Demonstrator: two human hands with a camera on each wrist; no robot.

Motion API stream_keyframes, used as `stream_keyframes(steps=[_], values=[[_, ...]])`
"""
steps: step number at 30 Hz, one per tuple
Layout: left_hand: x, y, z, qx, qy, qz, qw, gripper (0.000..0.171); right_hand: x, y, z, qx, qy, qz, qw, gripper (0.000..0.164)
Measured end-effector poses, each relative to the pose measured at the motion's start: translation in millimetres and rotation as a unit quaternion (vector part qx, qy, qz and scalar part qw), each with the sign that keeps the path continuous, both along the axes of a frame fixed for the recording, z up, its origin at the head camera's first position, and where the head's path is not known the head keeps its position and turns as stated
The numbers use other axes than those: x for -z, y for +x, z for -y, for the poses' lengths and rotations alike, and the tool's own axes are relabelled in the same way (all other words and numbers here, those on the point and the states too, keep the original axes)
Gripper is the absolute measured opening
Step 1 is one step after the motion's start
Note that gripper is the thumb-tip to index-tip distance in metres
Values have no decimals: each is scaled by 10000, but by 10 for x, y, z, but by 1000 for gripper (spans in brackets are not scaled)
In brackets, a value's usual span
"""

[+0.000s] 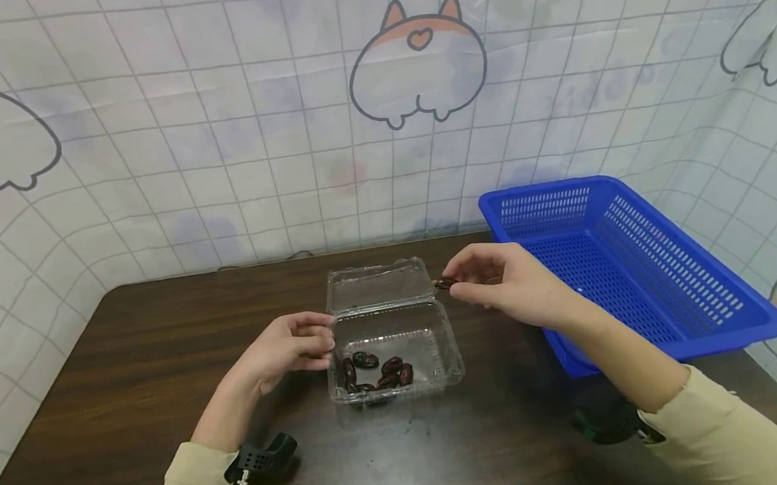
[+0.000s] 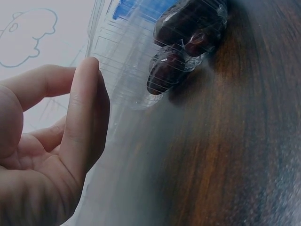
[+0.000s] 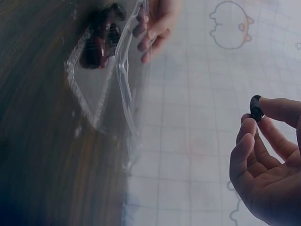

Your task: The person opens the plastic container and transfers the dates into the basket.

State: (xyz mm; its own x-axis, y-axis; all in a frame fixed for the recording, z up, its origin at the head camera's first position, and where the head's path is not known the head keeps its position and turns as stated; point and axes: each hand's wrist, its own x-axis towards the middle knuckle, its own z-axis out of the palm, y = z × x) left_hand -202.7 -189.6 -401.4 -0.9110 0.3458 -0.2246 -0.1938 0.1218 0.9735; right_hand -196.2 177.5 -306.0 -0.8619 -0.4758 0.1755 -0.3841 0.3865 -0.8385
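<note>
A clear plastic clamshell box (image 1: pixel 441 347) lies on the table with its lid (image 1: pixel 378 284) folded back. Several dark brown dates (image 1: pixel 365 359) are inside, mostly toward its left and near side. My left hand (image 1: pixel 289 349) touches the box's left side with relaxed fingers; in the left wrist view the thumb (image 2: pixel 82 113) lies along the clear wall. Just right of the lid, my right hand (image 1: pixel 512 281) pinches one date (image 1: pixel 445 283) between thumb and fingertips. That date (image 3: pixel 256 108) also shows in the right wrist view, held above the table.
A blue plastic basket (image 1: pixel 652 348) with slotted walls stands at the right, partly behind my right forearm. The dark wooden table (image 1: pixel 160 350) meets a white grid-patterned wall covering (image 1: pixel 223 133) with cartoon prints at the back.
</note>
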Motion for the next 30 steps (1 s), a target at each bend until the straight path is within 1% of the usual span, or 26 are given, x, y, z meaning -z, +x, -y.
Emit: stream_keyframes(steps=[6,10,14,21,30], values=[[8,15,8,-11,89,42,10000,48,-14,18,-84,166,60,153,9997,20],[5,16,10,9,111,42,9999,49,-43,33,-138,217,61,153,9996,21],[0,14,4,8,81,48,10000,49,-83,43,-197,252,140,59,9996,22],[-12,19,-4,14,89,37,10000,49,-102,38,-295,305,243,-161,9991,20],[-9,16,1,32,84,32,10000,49,-133,47,-420,471,301,-157,9983,21]])
